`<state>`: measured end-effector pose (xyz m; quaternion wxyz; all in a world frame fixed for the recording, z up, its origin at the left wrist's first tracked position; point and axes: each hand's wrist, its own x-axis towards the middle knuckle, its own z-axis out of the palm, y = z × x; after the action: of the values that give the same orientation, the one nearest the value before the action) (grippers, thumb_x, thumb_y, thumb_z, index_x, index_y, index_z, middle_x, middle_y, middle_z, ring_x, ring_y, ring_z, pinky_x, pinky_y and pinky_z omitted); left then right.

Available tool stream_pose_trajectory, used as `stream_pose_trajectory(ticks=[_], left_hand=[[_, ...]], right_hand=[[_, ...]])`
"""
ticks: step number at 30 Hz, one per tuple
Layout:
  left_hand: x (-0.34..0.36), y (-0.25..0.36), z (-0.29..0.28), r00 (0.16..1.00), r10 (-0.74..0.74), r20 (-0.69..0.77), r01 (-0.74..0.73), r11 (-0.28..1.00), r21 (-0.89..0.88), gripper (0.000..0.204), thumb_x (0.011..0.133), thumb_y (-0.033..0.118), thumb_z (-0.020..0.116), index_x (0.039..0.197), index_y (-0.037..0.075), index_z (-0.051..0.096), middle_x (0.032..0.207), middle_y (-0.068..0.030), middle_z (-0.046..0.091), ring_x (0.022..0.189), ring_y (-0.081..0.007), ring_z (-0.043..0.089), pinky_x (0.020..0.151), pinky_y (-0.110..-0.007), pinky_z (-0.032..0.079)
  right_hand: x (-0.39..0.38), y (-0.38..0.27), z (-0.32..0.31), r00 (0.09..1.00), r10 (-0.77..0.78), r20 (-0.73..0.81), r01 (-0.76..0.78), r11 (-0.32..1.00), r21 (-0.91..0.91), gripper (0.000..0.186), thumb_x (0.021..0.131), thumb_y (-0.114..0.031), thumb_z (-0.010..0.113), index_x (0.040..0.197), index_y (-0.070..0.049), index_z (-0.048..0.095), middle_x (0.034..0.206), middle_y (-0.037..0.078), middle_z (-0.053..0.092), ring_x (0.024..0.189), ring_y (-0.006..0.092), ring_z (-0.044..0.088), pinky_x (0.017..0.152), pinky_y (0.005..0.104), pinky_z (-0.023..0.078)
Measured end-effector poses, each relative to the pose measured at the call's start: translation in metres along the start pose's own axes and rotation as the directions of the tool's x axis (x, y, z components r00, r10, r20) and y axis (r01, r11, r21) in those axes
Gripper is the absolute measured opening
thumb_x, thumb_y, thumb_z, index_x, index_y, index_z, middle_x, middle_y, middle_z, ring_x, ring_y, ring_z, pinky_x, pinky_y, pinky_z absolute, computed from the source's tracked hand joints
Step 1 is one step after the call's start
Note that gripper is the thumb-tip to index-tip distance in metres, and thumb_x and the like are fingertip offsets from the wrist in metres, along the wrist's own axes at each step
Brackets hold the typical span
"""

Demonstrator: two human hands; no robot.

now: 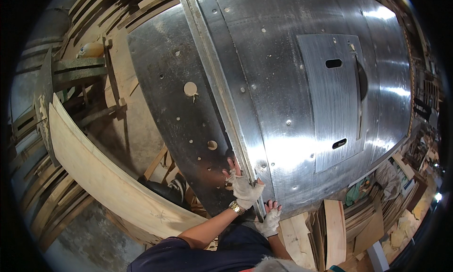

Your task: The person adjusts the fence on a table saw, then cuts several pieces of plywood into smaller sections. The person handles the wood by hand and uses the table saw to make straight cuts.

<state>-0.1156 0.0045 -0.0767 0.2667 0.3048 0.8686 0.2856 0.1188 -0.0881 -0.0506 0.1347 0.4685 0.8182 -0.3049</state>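
A long metal rail (222, 90) runs from the far edge of a steel saw table (278, 78) to its near edge in front of me. My left hand (246, 193), in a pale fingerless glove, straddles the near part of this rail. Its fingers reach over the left side and the thumb rests on the right, so it grips the rail. My right hand (270, 221), gloved the same way, lies at the table's near edge beside the rail's end. Its fingertips are apart, and the thumb is near the rail. The undersides of both hands are hidden.
A slotted insert plate (330, 102) with a saw blade (362, 81) stands on the table's right side. Curved plywood sheets (108, 170) lean at the left, by a wooden frame (80, 71). Stacked boards (334, 232) stand at the near right. Timber strips (89, 12) lie at the far left.
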Motion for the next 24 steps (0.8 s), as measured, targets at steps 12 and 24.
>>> stream_pose_trajectory(ticks=[12, 24], left_hand=[[-0.002, -0.005, 0.013, 0.997, -0.026, 0.077, 0.025, 1.000, 0.013, 0.104, 0.069, 0.027, 0.071, 0.150, -0.007, 0.016, 0.158, -0.0290, 0.016, 0.148, -0.0383, 0.016, 0.119, -0.056, 0.005], [-0.023, 0.087, 0.042, 0.986, -0.045, -0.158, 0.070, 0.986, 0.154, 0.085, 0.079, 0.034, 0.068, 0.148, 0.005, 0.027, 0.140, -0.0220, 0.048, 0.111, -0.0486, 0.057, 0.089, -0.055, 0.050]], right_hand=[[-0.008, -0.002, 0.006, 0.997, 0.061, -0.036, -0.060, 0.998, 0.031, 0.081, 0.066, -0.030, 0.077, 0.136, -0.001, 0.050, 0.151, 0.013, 0.040, 0.146, 0.0357, 0.026, 0.119, 0.0556, 0.016], [-0.025, 0.060, -0.067, 0.998, -0.034, 0.047, 0.020, 0.961, 0.274, 0.091, 0.072, -0.020, 0.073, 0.151, -0.008, 0.030, 0.160, 0.009, 0.024, 0.151, 0.0269, 0.015, 0.122, 0.0468, 0.012]])
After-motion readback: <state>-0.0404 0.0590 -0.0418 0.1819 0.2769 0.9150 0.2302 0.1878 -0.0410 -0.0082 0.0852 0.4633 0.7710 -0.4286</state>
